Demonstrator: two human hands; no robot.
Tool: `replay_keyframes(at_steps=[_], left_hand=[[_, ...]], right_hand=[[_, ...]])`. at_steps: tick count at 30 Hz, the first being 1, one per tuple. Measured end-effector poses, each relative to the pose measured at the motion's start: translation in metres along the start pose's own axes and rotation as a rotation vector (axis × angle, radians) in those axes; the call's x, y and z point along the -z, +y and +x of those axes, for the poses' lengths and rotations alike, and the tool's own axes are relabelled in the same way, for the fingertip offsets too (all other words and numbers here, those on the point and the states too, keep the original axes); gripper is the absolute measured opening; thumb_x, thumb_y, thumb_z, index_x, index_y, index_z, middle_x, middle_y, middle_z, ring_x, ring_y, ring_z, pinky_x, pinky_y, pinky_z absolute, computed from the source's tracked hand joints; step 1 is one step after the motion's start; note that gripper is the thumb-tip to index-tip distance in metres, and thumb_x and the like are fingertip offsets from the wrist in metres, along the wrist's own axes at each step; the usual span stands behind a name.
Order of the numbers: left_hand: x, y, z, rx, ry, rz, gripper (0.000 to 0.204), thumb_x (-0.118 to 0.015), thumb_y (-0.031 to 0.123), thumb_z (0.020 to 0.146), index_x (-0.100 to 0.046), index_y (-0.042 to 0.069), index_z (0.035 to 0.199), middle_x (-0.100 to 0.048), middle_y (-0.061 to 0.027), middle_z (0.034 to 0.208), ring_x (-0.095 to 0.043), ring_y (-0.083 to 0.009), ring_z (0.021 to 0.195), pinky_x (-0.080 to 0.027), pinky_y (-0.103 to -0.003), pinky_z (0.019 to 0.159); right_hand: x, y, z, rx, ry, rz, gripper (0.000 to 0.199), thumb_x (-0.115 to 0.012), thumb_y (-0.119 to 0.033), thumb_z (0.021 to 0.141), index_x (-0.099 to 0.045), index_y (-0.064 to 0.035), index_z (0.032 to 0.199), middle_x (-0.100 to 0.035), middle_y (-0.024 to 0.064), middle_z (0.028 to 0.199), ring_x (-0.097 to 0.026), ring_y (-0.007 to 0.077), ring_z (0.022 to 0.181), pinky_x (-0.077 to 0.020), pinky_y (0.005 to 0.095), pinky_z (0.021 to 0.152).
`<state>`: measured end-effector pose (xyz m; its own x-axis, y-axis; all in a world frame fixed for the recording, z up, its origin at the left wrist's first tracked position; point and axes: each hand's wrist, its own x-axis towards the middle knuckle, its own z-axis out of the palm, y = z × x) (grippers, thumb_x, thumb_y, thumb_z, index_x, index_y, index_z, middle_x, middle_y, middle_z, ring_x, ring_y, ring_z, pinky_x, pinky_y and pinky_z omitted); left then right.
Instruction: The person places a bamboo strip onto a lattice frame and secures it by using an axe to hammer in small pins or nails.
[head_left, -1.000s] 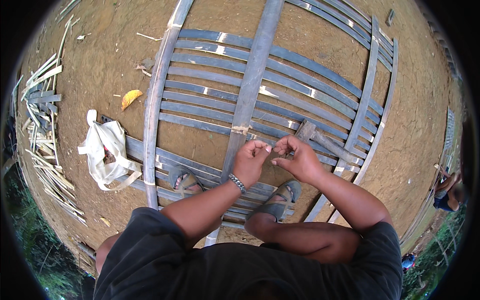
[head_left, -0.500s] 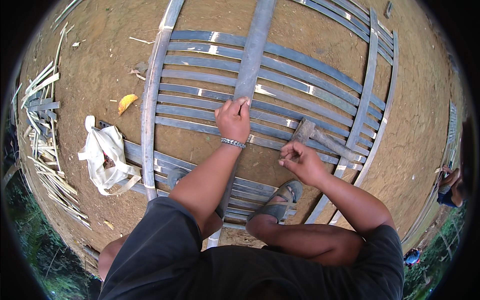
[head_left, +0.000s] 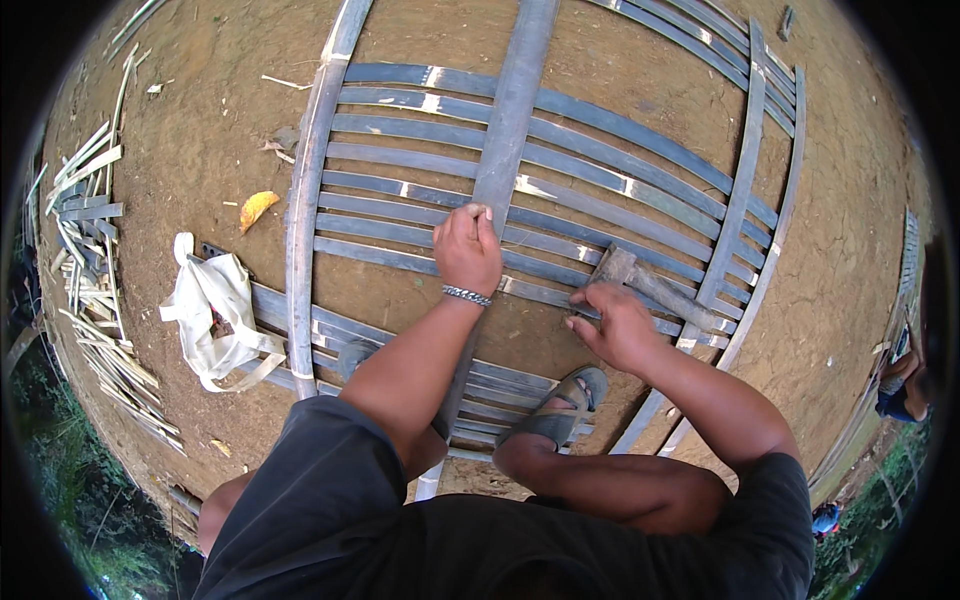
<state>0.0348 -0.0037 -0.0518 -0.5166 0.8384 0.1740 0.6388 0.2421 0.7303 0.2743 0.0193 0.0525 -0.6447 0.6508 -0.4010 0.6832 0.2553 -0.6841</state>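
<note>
Left hand [head_left: 467, 250] presses bamboo frame [head_left: 520, 130]; right hand [head_left: 618, 325] touches hammer [head_left: 650, 285]

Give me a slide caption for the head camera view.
Left hand pressed on a bamboo lattice panel; right hand on a hammer, above bare earth.

the bamboo lattice [head_left: 560, 190] has smooth, grey-weathered slats, slightly glossy where sun hits. the hammer [head_left: 650, 285] looks like dull wood. the ground [head_left: 200, 130] is rough matt earth; the bag [head_left: 215, 315] is soft white cloth.

The left hand [head_left: 467, 250] hides what its fingertips pinch; the frame [head_left: 520, 140] runs off-picture.
</note>
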Motion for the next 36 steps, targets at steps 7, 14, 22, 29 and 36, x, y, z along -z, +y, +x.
replay_keyframes(at_steps=[7, 14, 22, 29, 36], left_hand=[[-0.002, 0.0, 0.0, 0.005, -0.017, -0.002, 0.01, -0.063, 0.015, 0.099, -0.064, 0.006, 0.1, -0.07, -0.0142, 0.09, -0.065, -0.0369, 0.087, -0.048, -0.047, 0.082], [0.0, -0.001, 0.001, 0.003, -0.032, -0.019, 0.009, -0.064, 0.015, 0.099, -0.064, 0.006, 0.1, -0.068, -0.0127, 0.086, -0.063, -0.0367, 0.084, -0.047, -0.048, 0.081], [0.001, 0.002, 0.003, -0.05, -0.04, 0.011, 0.005, -0.066, 0.013, 0.097, -0.065, 0.008, 0.098, -0.068, -0.01, 0.084, -0.064, -0.0336, 0.081, -0.046, -0.045, 0.079], [0.004, 0.004, 0.005, -0.092, -0.044, -0.021, 0.004, -0.069, 0.012, 0.096, -0.069, 0.009, 0.098, -0.071, -0.0082, 0.088, -0.066, -0.0299, 0.081, -0.045, -0.041, 0.076], [0.005, 0.004, 0.004, -0.065, -0.074, 0.021, 0.004, -0.071, 0.011, 0.094, -0.072, 0.01, 0.098, -0.072, -0.0071, 0.087, -0.067, -0.0276, 0.08, -0.045, -0.04, 0.075]], right_hand=[[0.008, 0.0, 0.118, 0.226, 0.36, -0.351, 0.05, -0.083, -0.024, 0.079, -0.065, -0.0108, 0.124, -0.061, 0.0097, 0.129, -0.054, 0.0315, 0.126, -0.0389, 0.0479, 0.108], [-0.005, 0.01, 0.138, 0.324, 0.292, -0.428, 0.049, -0.084, -0.033, 0.077, -0.069, -0.0155, 0.121, -0.062, 0.0075, 0.13, -0.053, 0.0275, 0.13, -0.034, 0.0549, 0.112], [-0.013, 0.018, 0.142, 0.368, 0.366, -0.46, 0.048, -0.083, -0.033, 0.079, -0.071, -0.0123, 0.12, -0.066, 0.0067, 0.125, -0.056, 0.0259, 0.127, -0.0344, 0.0555, 0.114], [-0.008, 0.019, 0.144, 0.417, 0.362, -0.447, 0.045, -0.083, -0.03, 0.076, -0.071, -0.0116, 0.116, -0.068, 0.0065, 0.121, -0.058, 0.0245, 0.124, -0.0357, 0.0562, 0.11], [-0.009, 0.02, 0.143, 0.444, 0.373, -0.44, 0.039, -0.082, -0.028, 0.077, -0.071, -0.0112, 0.111, -0.068, 0.0065, 0.122, -0.058, 0.0242, 0.124, -0.0352, 0.0571, 0.11]])
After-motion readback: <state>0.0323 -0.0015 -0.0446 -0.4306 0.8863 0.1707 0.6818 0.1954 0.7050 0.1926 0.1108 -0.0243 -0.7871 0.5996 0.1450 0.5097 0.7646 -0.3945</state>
